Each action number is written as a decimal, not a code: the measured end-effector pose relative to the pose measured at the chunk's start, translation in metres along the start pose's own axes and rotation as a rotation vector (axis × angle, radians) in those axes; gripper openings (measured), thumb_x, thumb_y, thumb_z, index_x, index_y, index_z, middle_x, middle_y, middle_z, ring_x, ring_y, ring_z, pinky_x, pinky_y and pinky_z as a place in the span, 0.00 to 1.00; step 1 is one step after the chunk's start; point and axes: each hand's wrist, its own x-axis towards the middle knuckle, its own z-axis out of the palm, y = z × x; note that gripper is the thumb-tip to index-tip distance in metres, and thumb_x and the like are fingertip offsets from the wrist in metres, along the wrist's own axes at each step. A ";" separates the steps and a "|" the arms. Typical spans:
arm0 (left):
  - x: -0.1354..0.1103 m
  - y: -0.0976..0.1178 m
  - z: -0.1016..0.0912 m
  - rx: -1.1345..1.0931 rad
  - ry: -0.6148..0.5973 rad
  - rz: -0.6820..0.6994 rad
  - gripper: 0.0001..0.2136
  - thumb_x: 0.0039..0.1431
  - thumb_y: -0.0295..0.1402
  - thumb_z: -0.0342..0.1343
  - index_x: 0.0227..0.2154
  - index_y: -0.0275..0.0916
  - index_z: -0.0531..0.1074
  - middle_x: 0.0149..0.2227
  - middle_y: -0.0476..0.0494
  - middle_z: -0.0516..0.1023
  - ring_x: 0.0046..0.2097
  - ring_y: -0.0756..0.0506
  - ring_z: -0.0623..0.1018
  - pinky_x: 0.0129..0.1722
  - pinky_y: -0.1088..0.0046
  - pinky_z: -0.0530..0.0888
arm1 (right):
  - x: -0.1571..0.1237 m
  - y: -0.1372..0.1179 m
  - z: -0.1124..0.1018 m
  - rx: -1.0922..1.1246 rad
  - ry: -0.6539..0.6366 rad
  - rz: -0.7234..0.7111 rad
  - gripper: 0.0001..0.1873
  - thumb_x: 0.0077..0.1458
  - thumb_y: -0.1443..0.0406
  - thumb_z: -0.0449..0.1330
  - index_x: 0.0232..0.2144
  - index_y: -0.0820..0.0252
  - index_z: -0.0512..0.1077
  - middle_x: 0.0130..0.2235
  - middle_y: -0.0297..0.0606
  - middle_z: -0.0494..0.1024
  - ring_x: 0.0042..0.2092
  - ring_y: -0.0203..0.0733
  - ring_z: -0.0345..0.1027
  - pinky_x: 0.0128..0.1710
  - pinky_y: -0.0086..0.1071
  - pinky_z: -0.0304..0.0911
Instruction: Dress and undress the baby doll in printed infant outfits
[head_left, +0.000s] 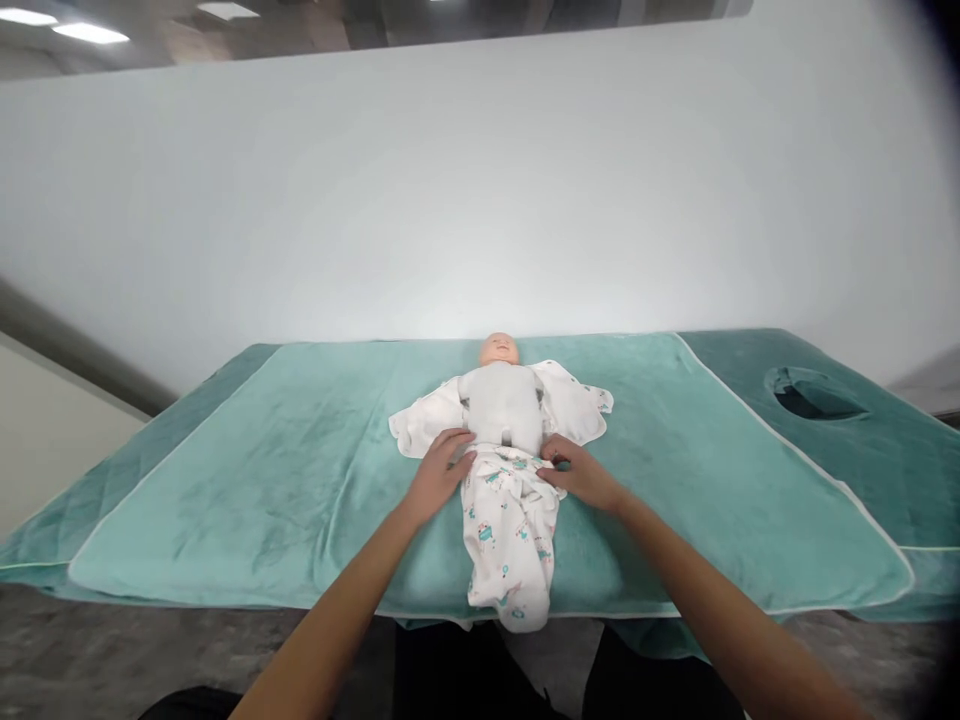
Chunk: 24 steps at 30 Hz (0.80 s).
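Observation:
A baby doll (501,405) lies on its back, head toward the wall, with a white torso. Its lower body is inside a white printed swaddle (510,530), whose wings (570,405) spread out flat to both sides of the torso. My left hand (441,472) rests at the doll's left-of-view waist, thumb and forefinger apart, touching the swaddle's upper edge. On the other side, my right hand (581,474) has thumb and fingers closed on a fold of the swaddle at the waist. Part of each hand's fingers is hidden against the cloth.
Under the doll is a light green plush blanket (262,480) with a pale border, over a darker green bed cover (847,470). That cover has a dark oval hole (816,393) at the right. A white wall (465,200) rises behind. The bed's near edge is just before my legs.

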 end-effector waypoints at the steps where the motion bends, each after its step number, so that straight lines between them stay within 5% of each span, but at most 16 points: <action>1: 0.001 0.004 0.000 -0.004 -0.020 0.014 0.14 0.65 0.41 0.52 0.50 0.47 0.74 0.59 0.41 0.69 0.62 0.41 0.69 0.64 0.57 0.66 | 0.003 -0.003 0.001 0.005 -0.010 -0.002 0.13 0.54 0.58 0.62 0.27 0.57 0.64 0.32 0.31 0.68 0.34 0.37 0.60 0.36 0.32 0.59; 4: 0.009 0.015 -0.002 0.012 -0.087 0.040 0.12 0.62 0.41 0.57 0.46 0.47 0.76 0.65 0.41 0.63 0.67 0.39 0.63 0.66 0.57 0.63 | 0.012 -0.009 0.001 0.014 -0.033 0.015 0.14 0.54 0.55 0.62 0.27 0.56 0.64 0.29 0.30 0.67 0.33 0.37 0.60 0.33 0.31 0.58; 7: 0.022 0.030 -0.002 0.023 -0.173 0.073 0.10 0.58 0.43 0.61 0.40 0.45 0.76 0.67 0.42 0.59 0.69 0.37 0.59 0.65 0.56 0.64 | 0.019 -0.015 0.002 0.032 0.074 0.043 0.15 0.54 0.52 0.61 0.28 0.55 0.66 0.27 0.29 0.66 0.30 0.37 0.59 0.31 0.31 0.59; 12: 0.043 0.048 0.001 -0.035 -0.060 0.009 0.09 0.57 0.36 0.60 0.26 0.42 0.67 0.55 0.42 0.75 0.57 0.39 0.73 0.56 0.58 0.71 | 0.036 -0.017 0.004 -0.085 0.274 0.055 0.12 0.56 0.53 0.58 0.31 0.53 0.68 0.23 0.28 0.64 0.26 0.37 0.57 0.28 0.31 0.56; 18: 0.070 0.005 0.009 -0.166 0.191 -0.234 0.05 0.52 0.27 0.53 0.28 0.42 0.62 0.35 0.49 0.78 0.38 0.45 0.76 0.41 0.68 0.72 | 0.064 0.019 -0.001 -0.382 0.186 0.080 0.17 0.57 0.52 0.59 0.23 0.55 0.65 0.22 0.29 0.64 0.28 0.37 0.60 0.31 0.31 0.50; 24: 0.072 -0.027 0.024 -0.455 0.150 -0.365 0.08 0.50 0.31 0.55 0.29 0.42 0.59 0.33 0.51 0.73 0.35 0.48 0.72 0.35 0.73 0.69 | 0.064 0.055 -0.010 0.019 0.044 0.178 0.26 0.52 0.45 0.61 0.22 0.56 0.58 0.24 0.27 0.56 0.28 0.34 0.50 0.28 0.29 0.47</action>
